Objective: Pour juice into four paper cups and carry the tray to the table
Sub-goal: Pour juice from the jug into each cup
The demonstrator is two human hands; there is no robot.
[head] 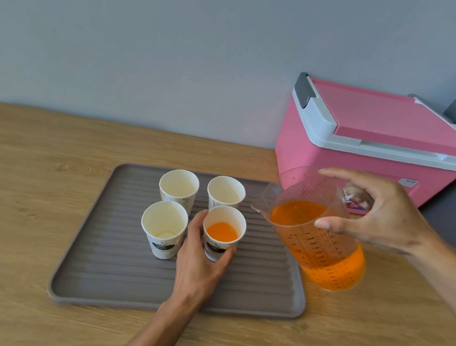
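Observation:
A grey ribbed tray point(119, 272) lies on the wooden counter and carries several white paper cups. The near right cup point(223, 232) holds orange juice, and my left hand point(200, 261) is wrapped around its base. The near left cup point(163, 227), far left cup point(178, 188) and far right cup point(226, 192) hold no juice. My right hand point(380, 213) grips a clear measuring jug point(321, 239) of orange juice. The jug is tilted with its spout toward the cups, just off the tray's right edge. No juice is flowing.
A pink cooler box point(370, 142) with a white rim and closed lid stands at the back right against the grey wall. The wooden counter point(22, 183) stretches to the left and in front of the tray.

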